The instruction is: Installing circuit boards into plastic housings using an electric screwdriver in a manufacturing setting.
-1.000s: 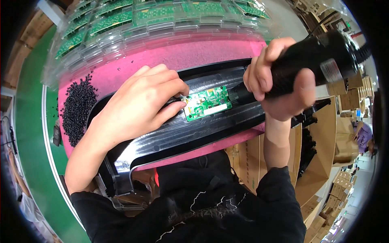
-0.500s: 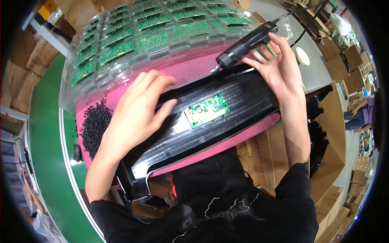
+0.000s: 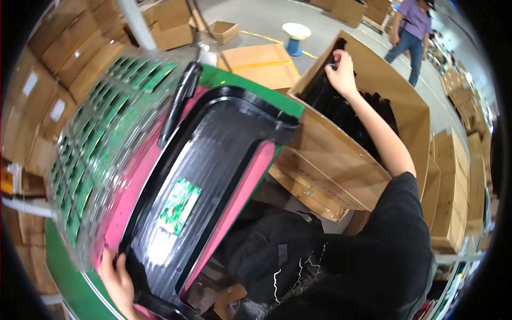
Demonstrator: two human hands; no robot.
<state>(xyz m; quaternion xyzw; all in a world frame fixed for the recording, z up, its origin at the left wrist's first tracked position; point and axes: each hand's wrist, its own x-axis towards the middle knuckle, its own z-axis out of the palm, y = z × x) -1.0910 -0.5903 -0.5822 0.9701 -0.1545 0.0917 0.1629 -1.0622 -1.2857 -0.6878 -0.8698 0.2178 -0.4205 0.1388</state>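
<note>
Long black plastic panel (image 3: pixel 213 160) lies tilted on pink mat, small green circuit board (image 3: pixel 180 205) mounted.

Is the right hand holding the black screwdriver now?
No, the right hand reaches into the cardboard box and touches black parts there, while the screwdriver lies alone on the pink mat.

Person is wearing a black short-sleeved top — right sleeve ending above the elbow, forearm bare. Dark trousers are showing below, a thin white cracked-line print running across the fabric. Left hand (image 3: pixel 118 282) and right hand (image 3: pixel 341 74) — both going ungloved, nothing on the wrists.
</note>
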